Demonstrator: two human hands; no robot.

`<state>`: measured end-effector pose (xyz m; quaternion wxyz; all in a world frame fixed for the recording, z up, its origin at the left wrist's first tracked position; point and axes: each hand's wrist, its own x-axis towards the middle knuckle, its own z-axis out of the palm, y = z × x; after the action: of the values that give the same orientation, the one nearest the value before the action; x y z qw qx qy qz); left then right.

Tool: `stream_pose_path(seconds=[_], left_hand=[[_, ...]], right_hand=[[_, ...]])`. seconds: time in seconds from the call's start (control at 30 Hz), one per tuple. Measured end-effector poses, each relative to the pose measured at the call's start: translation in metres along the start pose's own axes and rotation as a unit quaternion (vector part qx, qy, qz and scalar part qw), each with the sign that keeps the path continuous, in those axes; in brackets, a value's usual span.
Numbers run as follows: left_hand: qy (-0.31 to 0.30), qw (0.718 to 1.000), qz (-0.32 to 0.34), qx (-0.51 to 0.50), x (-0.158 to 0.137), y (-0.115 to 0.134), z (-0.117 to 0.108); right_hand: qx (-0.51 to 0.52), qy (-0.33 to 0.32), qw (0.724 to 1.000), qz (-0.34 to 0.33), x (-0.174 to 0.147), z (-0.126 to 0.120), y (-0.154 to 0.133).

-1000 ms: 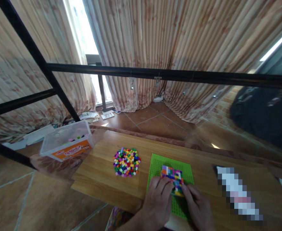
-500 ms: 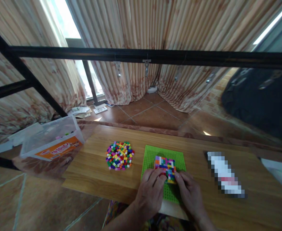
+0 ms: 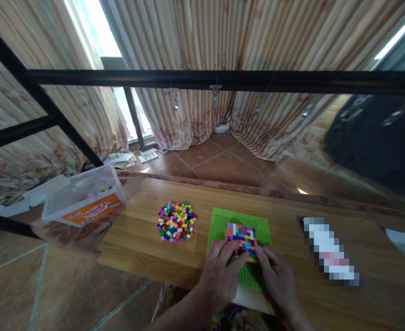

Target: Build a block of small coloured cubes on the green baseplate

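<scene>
A block built of small multicoloured toy bricks [image 3: 243, 233] sits on a green studded baseplate [image 3: 219, 218]. My left hand [image 3: 219, 271] covers its near left part, with the fingers bent over it and the thumb on the near edge. Whether a loose brick is under those fingertips I cannot tell. My right hand [image 3: 277, 273] grips the right side of the block, thumb against it and the other fingers curled, partly hidden. To the left of the baseplate lies a pile of loose small bricks [image 3: 176, 221] in many colours.
The wooden table [image 3: 136, 239] carries all this. A pixelated flat object [image 3: 332, 250] lies to the right. On the left stands a clear plastic bin [image 3: 85, 193] with an orange label. A black metal rail [image 3: 188, 79] crosses in front of the curtains.
The view has shifted slightly, so everything sits a little further right. My left thumb and fingers have spread apart a bit over the block; my right hand stays at its side.
</scene>
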<state>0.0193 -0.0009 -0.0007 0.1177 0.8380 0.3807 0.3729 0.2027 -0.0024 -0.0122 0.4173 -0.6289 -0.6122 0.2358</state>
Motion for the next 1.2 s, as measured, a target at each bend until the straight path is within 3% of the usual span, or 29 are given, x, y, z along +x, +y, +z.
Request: stream_pose_path(seconds=[0.27,0.4,0.67,0.83,1.2], left_hand=[[-0.023,0.999,-0.017,0.018,-0.001,0.005,-0.005],[0.010,0.999,-0.038,0.026,-0.007,0.000,-0.013],[0.105,0.981,-0.121,0.112,-0.034,-0.056,-0.068],[0.120,0.966,-0.168,0.157,-0.048,-0.085,-0.097],[0.089,0.967,-0.135,0.199,-0.057,-0.106,-0.089]], right_hand=[[0.000,-0.006,1.000,0.010,0.000,-0.001,0.004],[-0.005,-0.003,1.000,0.020,-0.001,-0.002,0.005],[-0.023,0.006,1.000,0.018,-0.001,-0.003,0.005],[-0.027,0.008,0.999,0.017,-0.001,-0.002,0.008],[-0.028,0.003,1.000,0.003,0.000,-0.001,0.006]])
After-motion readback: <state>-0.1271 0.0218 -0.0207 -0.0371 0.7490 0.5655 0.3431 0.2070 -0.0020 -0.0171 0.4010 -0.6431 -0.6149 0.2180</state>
